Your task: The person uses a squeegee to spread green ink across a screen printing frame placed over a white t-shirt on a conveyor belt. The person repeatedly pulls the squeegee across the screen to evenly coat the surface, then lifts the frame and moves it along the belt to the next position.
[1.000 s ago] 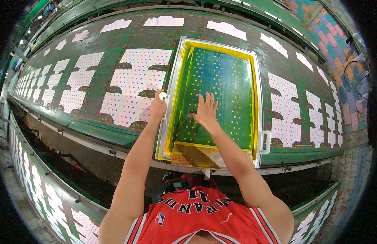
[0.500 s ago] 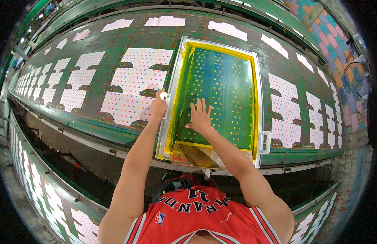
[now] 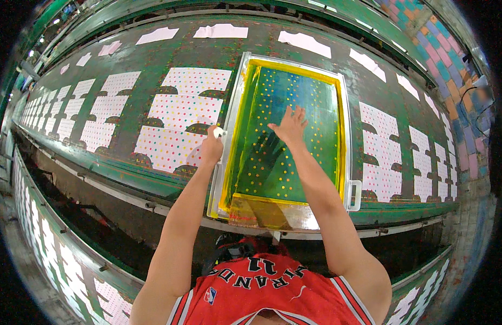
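Note:
A silk-screen printing frame (image 3: 344, 135) lies on the long green table, its metal rim lined with yellow tape. Its green-blue mesh (image 3: 308, 168) carries rows of small yellow-orange dots. My left hand (image 3: 212, 146) is closed round the white handle (image 3: 218, 132) on the frame's left side. Over the upper middle of the mesh is my right hand (image 3: 290, 128), fingers spread and holding nothing. A dark hand-shaped shadow lies on the mesh to its lower left, so the hand seems raised off the surface. A second white handle (image 3: 354, 195) sticks out at the frame's lower right.
White fabric pieces with coloured dots (image 3: 178, 122) lie in rows left of the frame; more dotted pieces (image 3: 381, 151) lie to its right. Plain pale pieces (image 3: 221, 31) line the table's far side. A metal rail (image 3: 397, 228) runs along the near edge. Another table with fabric stands lower left.
My right hand has moved up and to the right across the mesh, away from its lower left part. My left hand stays on the handle, and the frame lies in the same place.

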The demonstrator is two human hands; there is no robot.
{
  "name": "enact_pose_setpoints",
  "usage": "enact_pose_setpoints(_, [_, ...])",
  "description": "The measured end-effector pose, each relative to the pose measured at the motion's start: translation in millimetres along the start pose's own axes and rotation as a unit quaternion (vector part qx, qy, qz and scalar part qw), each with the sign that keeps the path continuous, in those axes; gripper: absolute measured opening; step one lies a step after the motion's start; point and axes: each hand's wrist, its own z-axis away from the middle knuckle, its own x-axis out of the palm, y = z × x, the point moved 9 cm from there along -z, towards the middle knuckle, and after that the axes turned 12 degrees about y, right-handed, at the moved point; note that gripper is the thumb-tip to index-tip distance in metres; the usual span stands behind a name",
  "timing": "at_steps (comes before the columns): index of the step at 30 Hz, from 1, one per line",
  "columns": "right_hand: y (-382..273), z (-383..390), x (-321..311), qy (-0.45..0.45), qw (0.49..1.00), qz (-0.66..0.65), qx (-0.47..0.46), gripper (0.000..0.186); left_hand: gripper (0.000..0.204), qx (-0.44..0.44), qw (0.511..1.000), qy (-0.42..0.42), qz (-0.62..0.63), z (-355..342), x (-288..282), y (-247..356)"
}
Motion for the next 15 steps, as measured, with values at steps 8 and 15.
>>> enact_pose_setpoints(8, [-11.6,-5.8,45.4,-0.095,0.993,0.071,-0.023,0.111,0.051,-0.017,1.000,-0.016,0.006,0.5,-1.2,2.3])
enact_pose_setpoints(15, [-16.4,-29.6,37.8,-0.081,0.997,0.017,-0.004,0.113,0.050,-0.008,0.999,-0.014,-0.027,1.4,-4.2,6.1])
